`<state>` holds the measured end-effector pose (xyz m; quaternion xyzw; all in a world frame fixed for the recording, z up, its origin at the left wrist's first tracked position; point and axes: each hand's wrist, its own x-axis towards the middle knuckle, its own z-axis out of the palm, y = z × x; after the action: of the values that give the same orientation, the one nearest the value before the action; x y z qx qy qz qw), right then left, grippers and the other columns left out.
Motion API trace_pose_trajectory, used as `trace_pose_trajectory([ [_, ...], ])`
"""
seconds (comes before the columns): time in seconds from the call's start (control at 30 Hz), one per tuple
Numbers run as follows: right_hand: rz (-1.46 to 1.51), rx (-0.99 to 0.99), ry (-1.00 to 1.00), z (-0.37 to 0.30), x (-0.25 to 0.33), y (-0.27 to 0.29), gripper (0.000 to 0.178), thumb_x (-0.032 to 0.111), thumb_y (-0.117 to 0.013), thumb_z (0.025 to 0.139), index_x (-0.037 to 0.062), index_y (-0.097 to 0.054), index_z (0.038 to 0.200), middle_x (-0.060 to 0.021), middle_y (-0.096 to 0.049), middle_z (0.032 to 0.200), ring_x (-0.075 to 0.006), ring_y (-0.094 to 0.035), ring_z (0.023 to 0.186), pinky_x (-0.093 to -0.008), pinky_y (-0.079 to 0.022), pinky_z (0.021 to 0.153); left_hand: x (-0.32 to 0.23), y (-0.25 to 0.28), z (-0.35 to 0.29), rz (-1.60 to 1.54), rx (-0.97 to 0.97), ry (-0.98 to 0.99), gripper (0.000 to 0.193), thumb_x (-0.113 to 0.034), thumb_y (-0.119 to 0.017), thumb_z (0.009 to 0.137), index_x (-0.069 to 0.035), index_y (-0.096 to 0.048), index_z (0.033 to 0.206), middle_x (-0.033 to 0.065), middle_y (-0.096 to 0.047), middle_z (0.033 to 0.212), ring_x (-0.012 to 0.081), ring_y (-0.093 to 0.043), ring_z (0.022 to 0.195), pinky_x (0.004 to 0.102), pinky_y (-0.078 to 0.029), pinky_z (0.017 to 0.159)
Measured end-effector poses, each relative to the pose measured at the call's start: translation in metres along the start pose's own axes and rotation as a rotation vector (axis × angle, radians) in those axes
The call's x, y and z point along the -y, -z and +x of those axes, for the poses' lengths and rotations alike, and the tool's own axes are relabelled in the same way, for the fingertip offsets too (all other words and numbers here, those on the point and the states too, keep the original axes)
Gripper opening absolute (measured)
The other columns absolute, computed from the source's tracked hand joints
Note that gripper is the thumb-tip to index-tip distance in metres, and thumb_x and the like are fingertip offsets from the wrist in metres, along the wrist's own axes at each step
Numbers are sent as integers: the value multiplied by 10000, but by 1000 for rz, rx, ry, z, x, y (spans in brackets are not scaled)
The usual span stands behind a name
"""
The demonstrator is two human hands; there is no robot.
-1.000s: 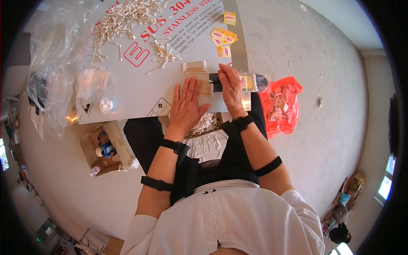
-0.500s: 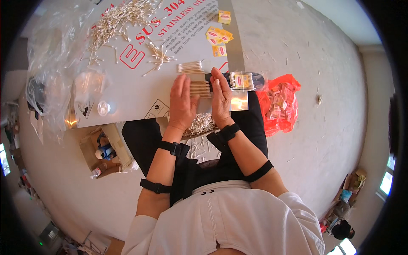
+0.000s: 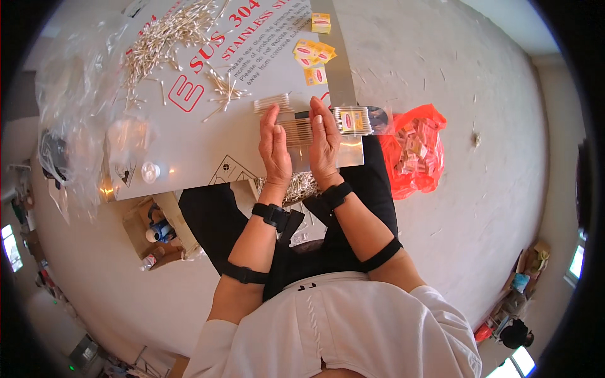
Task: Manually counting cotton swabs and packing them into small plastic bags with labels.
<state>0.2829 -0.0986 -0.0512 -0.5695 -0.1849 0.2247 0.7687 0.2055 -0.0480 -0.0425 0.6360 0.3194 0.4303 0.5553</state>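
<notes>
Between my two upright hands lies a flat row of cotton swabs [image 3: 296,132] on the table, their sticks running from one palm to the other. My left hand [image 3: 275,151] stands at the left ends with its fingers stretched out. At the right ends is my right hand [image 3: 324,145], its fingers straight too. Another short row of swabs [image 3: 272,103] lies just beyond. To the right of my right hand, a clear packet of swabs with a yellow label card [image 3: 352,120] rests at the table edge, partly over a dark object.
A large heap of loose swabs [image 3: 170,41] and a smaller pile [image 3: 225,88] lie on the metal-topped table [image 3: 208,135]. Yellow cards [image 3: 313,53] sit far right. A red bag [image 3: 430,116] of packets stands right; a carton of swabs [image 3: 301,188] is below my hands.
My left hand has turned from lying palm-down to standing on edge and moved slightly right, against the swab ends. The right hand stays beside the row.
</notes>
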Motion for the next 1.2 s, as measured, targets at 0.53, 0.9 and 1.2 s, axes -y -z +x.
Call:
trace_pose_trajectory([
  [0.53, 109, -7, -64, 14, 18, 22, 364, 203, -444, 1029, -12, -524, 1312, -113, -555, 1301, -180, -500, 1223, -314, -396, 1059, -13, 4, -8, 1061, 593, -220, 721, -321, -626, 876, -29, -318, 1459, 154, -279, 1539, 294, -245, 1436, 489, -195, 1159],
  [0.9, 111, 69, -76, 17, 17, 26, 418, 240, -423, 1038, -38, -467, 1347, -139, -496, 1368, -212, -457, 1291, -348, -337, 1119, -6, 14, -3, 840, 495, -258, 702, -354, -568, 917, -15, -298, 1469, 172, -273, 1538, 300, -238, 1437, 455, -179, 1168],
  [1.2, -34, 73, 10, 16, 5, 21, 405, 238, -420, 1038, -33, -494, 1330, -129, -483, 1381, -207, -458, 1283, -338, -374, 1094, 7, 0, 10, 197, 223, -107, 600, -326, -482, 981, 18, -328, 1448, 181, -327, 1505, 287, -292, 1406, 420, -206, 1164],
])
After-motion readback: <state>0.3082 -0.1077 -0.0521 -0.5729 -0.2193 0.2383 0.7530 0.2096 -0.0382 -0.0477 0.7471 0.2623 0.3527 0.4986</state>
